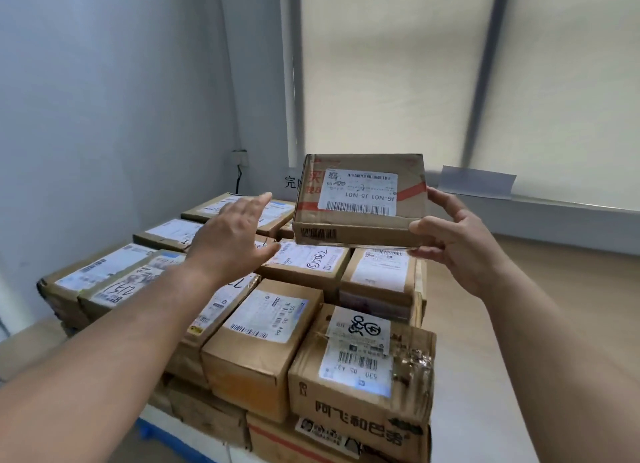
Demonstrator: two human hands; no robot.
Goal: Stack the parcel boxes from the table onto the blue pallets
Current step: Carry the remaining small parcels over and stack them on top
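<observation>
Gripping parcel box [360, 194], right hand [460, 240]; long axis left-right.

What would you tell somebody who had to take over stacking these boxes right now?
Right hand: grips the right edge of a flat box, thumb on the front.
Left hand: open, fingers straight, reaching toward the box, not touching it.
Things: the box is over the back right of the stack; I cannot tell if it rests there yet. The stack sits on a blue pallet.
Done: many boxes stacked, several layers high.
Left: set this box down flat on top. The table is out of view, so how many boxes remain is unknown.
</observation>
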